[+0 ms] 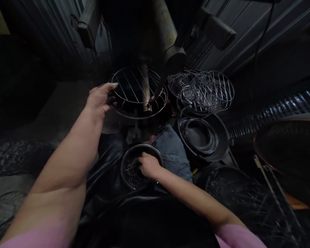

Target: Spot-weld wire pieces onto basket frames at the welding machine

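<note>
- The left hand [99, 100] reaches far and left of centre; its fingers [110, 86] curl over the left rim of a round wire rack [138, 93], thumb below the rim, so the hand grips the frame at its edge.
- The wire rack sits tilted under a dark machine post [144, 88], its parallel cross wires running away from the fingers toward the right.
- Near and centre, a metal bowl [126, 160] holds a heap of short wire pieces [131, 174].
- The right hand [148, 165] dips into the bowl from the right, fingers [141, 162] bent down onto the pieces; whether they pinch any cannot be told in the dim light.
- A blue-grey cloth [173, 151] lies just right of the bowl, touching its rim.
- Further right, a dark pan [217, 137] holds wire rings [198, 136].
- Beyond it, a stack of finished wire racks [204, 91] leans together.
- No brand, label or writing can be read anywhere.
</note>
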Action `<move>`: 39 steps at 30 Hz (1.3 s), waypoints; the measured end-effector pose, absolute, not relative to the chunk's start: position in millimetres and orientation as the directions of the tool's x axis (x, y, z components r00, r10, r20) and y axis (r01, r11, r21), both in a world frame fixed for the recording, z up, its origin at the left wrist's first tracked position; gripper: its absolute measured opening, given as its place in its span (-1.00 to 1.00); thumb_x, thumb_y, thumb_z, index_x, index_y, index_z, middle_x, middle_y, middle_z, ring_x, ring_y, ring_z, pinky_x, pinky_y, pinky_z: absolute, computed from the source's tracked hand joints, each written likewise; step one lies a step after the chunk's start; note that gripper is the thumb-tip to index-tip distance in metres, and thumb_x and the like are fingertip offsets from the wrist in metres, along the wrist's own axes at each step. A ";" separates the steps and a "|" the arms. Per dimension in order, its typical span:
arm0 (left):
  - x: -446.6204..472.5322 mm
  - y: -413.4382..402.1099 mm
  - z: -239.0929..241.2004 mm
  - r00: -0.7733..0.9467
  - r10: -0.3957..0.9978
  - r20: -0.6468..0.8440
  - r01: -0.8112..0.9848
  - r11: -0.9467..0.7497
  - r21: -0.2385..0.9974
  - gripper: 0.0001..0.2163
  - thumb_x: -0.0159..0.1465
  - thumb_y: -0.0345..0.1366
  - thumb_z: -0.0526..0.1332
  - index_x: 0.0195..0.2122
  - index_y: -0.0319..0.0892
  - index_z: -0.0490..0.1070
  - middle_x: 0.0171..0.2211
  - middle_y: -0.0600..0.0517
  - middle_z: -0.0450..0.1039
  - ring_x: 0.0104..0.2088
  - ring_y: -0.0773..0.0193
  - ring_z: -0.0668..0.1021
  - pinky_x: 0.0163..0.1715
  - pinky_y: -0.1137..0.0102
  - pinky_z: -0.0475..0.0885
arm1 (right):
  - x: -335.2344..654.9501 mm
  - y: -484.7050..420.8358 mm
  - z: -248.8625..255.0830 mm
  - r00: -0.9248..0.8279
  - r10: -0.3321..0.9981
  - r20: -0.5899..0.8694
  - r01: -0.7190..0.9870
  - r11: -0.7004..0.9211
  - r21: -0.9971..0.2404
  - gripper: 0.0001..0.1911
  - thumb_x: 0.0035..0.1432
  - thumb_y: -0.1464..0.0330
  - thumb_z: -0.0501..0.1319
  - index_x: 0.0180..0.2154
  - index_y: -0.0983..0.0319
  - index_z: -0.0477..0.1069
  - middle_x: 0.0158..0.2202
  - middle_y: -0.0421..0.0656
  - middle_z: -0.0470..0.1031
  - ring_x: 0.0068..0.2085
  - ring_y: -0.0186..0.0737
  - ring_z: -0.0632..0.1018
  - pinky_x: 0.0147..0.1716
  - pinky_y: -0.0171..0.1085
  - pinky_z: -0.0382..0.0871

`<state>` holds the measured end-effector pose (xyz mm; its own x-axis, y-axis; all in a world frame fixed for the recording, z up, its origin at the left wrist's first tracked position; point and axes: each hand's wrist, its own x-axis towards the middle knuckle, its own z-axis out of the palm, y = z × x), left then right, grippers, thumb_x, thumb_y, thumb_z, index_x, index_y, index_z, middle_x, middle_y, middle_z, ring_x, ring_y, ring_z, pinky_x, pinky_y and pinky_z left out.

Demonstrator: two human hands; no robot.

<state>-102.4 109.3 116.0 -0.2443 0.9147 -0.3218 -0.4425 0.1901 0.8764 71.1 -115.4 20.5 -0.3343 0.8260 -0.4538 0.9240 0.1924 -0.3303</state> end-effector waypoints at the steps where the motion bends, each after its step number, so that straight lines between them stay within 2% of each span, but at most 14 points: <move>1: -102.3 109.9 116.1 -0.226 0.919 -0.323 -0.430 0.203 0.879 -0.67 -0.12 -0.43 0.43 -0.33 -0.25 0.38 -0.48 -0.02 0.40 -0.44 0.15 0.52 -0.57 0.39 0.36 | 66.5 -116.9 16.0 -0.345 0.809 -0.476 0.929 0.223 -0.294 -0.76 0.08 0.46 0.17 -0.21 0.28 0.55 -0.16 0.01 0.49 -0.15 -0.06 0.52 -0.20 -0.22 0.39; 4: -103.1 108.6 120.6 -0.229 0.920 -0.317 -0.409 0.205 0.889 -0.64 -0.15 -0.43 0.42 -0.32 -0.23 0.36 -0.51 -0.01 0.40 -0.49 0.18 0.50 -0.59 0.38 0.35 | 61.1 -117.8 17.3 -0.386 0.801 -0.458 0.918 0.284 -0.277 -0.77 0.07 0.48 0.14 -0.28 0.31 0.56 -0.19 0.03 0.50 -0.12 -0.02 0.51 -0.17 -0.21 0.38; 9: -104.3 105.8 132.4 -0.240 0.909 -0.342 -0.410 0.225 0.884 -0.57 -0.25 -0.51 0.38 -0.31 -0.20 0.32 -0.54 0.03 0.40 -0.58 0.25 0.46 -0.61 0.40 0.32 | 63.3 -119.7 36.3 -0.361 0.764 -0.535 0.933 0.299 -0.203 -0.70 0.02 0.52 0.16 -0.16 0.37 0.51 -0.19 0.11 0.51 -0.19 0.02 0.56 -0.27 -0.20 0.40; 11: -104.2 105.4 134.7 -0.238 0.906 -0.349 -0.424 0.226 0.877 -0.56 -0.27 -0.53 0.37 -0.32 -0.20 0.32 -0.55 0.03 0.41 -0.61 0.27 0.45 -0.62 0.41 0.31 | 66.0 -118.6 41.3 -0.341 0.770 -0.539 0.940 0.266 -0.214 -0.64 -0.01 0.53 0.19 -0.11 0.36 0.48 -0.19 0.09 0.53 -0.21 -0.01 0.57 -0.28 -0.23 0.40; 14: -104.1 106.2 135.1 -0.255 0.901 -0.351 -0.441 0.214 0.872 -0.56 -0.30 -0.54 0.37 -0.36 -0.21 0.31 -0.56 0.02 0.42 -0.62 0.29 0.45 -0.64 0.43 0.29 | 77.0 -114.3 49.1 -0.326 0.806 -0.495 0.932 0.186 -0.311 -0.66 0.00 0.55 0.17 -0.13 0.30 0.50 -0.20 0.01 0.55 -0.17 -0.09 0.56 -0.24 -0.30 0.38; 18: -103.9 105.1 133.9 -0.279 0.895 -0.349 -0.458 0.196 0.867 -0.58 -0.30 -0.56 0.36 -0.37 -0.22 0.31 -0.59 0.05 0.40 -0.63 0.30 0.45 -0.67 0.47 0.27 | 102.3 -103.8 68.5 -0.346 0.883 -0.316 0.819 0.120 -0.560 -0.76 0.05 0.53 0.16 -0.29 0.24 0.57 -0.33 -0.10 0.55 -0.24 -0.20 0.54 -0.23 -0.34 0.35; 21: -101.7 95.3 132.7 -0.331 0.885 -0.328 -0.467 0.148 0.872 -0.55 -0.30 -0.55 0.37 -0.32 -0.22 0.32 -0.57 0.04 0.41 -0.59 0.27 0.46 -0.70 0.49 0.25 | 115.3 -85.3 90.8 -0.292 0.956 -0.037 0.581 0.146 -0.801 -0.83 0.07 0.45 0.21 -0.32 0.21 0.58 -0.36 -0.13 0.53 -0.29 -0.23 0.52 -0.26 -0.33 0.37; 24: -96.1 77.8 129.4 -0.358 0.879 -0.316 -0.495 0.108 0.862 -0.48 -0.28 -0.53 0.38 -0.23 -0.21 0.34 -0.53 0.06 0.42 -0.57 0.28 0.47 -0.70 0.51 0.25 | 112.6 -57.8 109.3 -0.049 0.983 0.177 0.340 0.183 -0.922 -0.85 0.09 0.32 0.24 -0.33 0.22 0.57 -0.40 -0.14 0.52 -0.35 -0.23 0.52 -0.31 -0.31 0.39; 27: -89.1 60.0 125.0 -0.355 0.893 -0.277 -0.515 0.060 0.855 -0.51 -0.27 -0.48 0.41 -0.25 -0.22 0.37 -0.50 0.09 0.40 -0.56 0.34 0.45 -0.70 0.53 0.26 | 99.7 -32.2 114.7 0.194 0.964 0.180 0.218 0.137 -0.966 -0.80 0.06 0.27 0.26 -0.32 0.24 0.56 -0.45 -0.16 0.52 -0.44 -0.24 0.51 -0.39 -0.30 0.40; 29: -85.2 51.3 123.4 -0.364 0.900 -0.238 -0.508 0.022 0.861 -0.54 -0.28 -0.45 0.43 -0.29 -0.23 0.40 -0.46 0.09 0.39 -0.56 0.37 0.44 -0.71 0.53 0.26 | 91.4 -21.3 113.2 0.275 0.942 0.191 0.250 0.122 -0.960 -0.81 0.05 0.29 0.25 -0.33 0.24 0.57 -0.43 -0.16 0.54 -0.43 -0.21 0.52 -0.38 -0.29 0.42; 33: -80.5 41.9 126.1 -0.364 0.913 -0.186 -0.499 -0.023 0.866 -0.56 -0.25 -0.42 0.42 -0.28 -0.22 0.42 -0.40 0.09 0.39 -0.55 0.41 0.42 -0.71 0.55 0.27 | 82.6 -14.0 110.6 0.312 0.909 0.277 0.385 0.146 -0.911 -0.81 0.08 0.35 0.20 -0.31 0.20 0.59 -0.37 -0.15 0.58 -0.31 -0.16 0.56 -0.27 -0.26 0.44; 39: -78.4 38.8 131.4 -0.363 0.917 -0.165 -0.502 -0.044 0.864 -0.57 -0.21 -0.43 0.42 -0.26 -0.21 0.44 -0.35 0.08 0.38 -0.53 0.45 0.41 -0.69 0.58 0.26 | 76.9 -14.0 100.5 0.380 0.898 0.222 0.231 0.140 -0.963 -0.80 0.11 0.30 0.23 -0.28 0.24 0.57 -0.42 -0.16 0.57 -0.40 -0.20 0.55 -0.35 -0.27 0.46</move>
